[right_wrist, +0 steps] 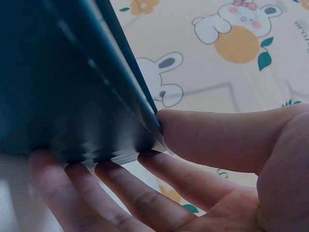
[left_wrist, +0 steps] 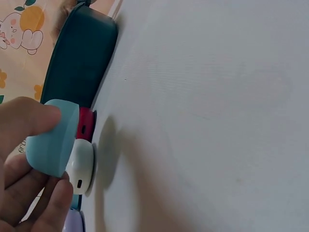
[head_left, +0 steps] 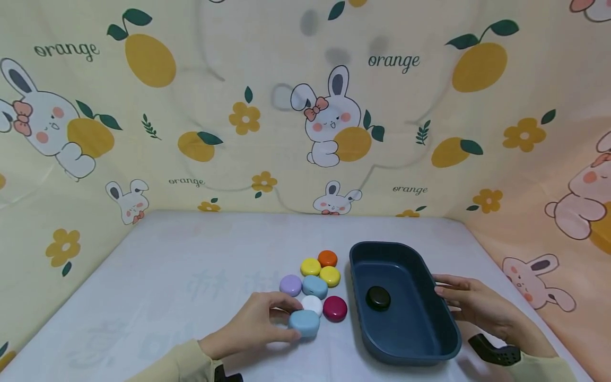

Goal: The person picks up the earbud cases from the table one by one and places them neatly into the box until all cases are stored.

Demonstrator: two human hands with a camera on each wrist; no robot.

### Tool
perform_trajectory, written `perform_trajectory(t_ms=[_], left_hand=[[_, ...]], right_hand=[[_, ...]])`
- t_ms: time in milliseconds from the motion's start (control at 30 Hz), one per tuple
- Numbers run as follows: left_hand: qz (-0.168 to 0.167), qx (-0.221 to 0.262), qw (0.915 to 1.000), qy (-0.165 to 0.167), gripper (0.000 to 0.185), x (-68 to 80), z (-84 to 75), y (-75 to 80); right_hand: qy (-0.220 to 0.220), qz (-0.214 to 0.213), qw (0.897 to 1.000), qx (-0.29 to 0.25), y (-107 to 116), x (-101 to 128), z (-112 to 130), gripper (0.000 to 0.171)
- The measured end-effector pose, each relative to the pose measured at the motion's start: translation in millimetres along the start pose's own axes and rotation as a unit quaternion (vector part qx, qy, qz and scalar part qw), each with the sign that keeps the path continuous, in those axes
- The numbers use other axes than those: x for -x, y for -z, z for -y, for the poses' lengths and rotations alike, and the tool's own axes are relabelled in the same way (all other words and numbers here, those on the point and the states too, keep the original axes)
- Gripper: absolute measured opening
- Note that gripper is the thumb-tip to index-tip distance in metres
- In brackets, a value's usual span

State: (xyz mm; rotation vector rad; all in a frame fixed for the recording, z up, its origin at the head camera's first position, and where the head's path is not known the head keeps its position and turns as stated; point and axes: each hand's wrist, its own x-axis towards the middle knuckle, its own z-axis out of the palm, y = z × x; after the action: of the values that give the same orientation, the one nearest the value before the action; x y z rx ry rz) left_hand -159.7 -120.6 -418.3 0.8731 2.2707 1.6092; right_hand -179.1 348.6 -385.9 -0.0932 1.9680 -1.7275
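Observation:
My left hand (head_left: pixel 255 323) pinches a rounded light blue piece (head_left: pixel 304 323) between thumb and fingers. In the left wrist view the light blue piece (left_wrist: pixel 55 137) hangs apart from the tabletop, its shadow beside it. Just beyond it lie a white piece (head_left: pixel 312 304) and a dark red piece (head_left: pixel 335 309); the white one shows a small dark slot in the left wrist view. My right hand (head_left: pixel 491 313) touches the outer right wall of a dark blue rectangular bin (head_left: pixel 406 345) with fairly straight fingers and thumb. A black round piece (head_left: pixel 378 298) lies inside the bin.
Behind the held piece sit another light blue piece (head_left: pixel 315 286), a purple piece (head_left: pixel 290 285), two yellow ones (head_left: pixel 330 276) and an orange one (head_left: pixel 328 258). A white cloth (head_left: pixel 181 286) covers the table. Patterned curtains (head_left: pixel 272 69) rise behind and at both sides.

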Motion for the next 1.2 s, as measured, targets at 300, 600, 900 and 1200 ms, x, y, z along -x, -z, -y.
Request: perform_trajectory(t_ms=[300,600,900,1200], left_hand=[[-0.023,-0.004,0.9997,-0.011,0.04,-9.1,-4.7,-1.3],[-0.043,-0.009,0.9988,-0.021,0.038,-26.9,-15.4,-4.2],[-0.077,0.003,0.9966,-0.031,0.038,-54.3,-26.8,-6.8],[-0.096,-0.01,0.9943,-0.045,0.035,-72.6,-35.1,-10.6]], right_hand=[[0.002,0.002,1.0,-0.002,0.0,0.6,-0.1,0.07],[0.004,0.009,1.0,-0.005,-0.3,1.6,0.4,0.069],[-0.002,0.0,1.0,0.002,-0.1,0.9,2.3,0.07],[0.012,0.016,1.0,-0.008,0.3,1.2,2.2,0.067]])
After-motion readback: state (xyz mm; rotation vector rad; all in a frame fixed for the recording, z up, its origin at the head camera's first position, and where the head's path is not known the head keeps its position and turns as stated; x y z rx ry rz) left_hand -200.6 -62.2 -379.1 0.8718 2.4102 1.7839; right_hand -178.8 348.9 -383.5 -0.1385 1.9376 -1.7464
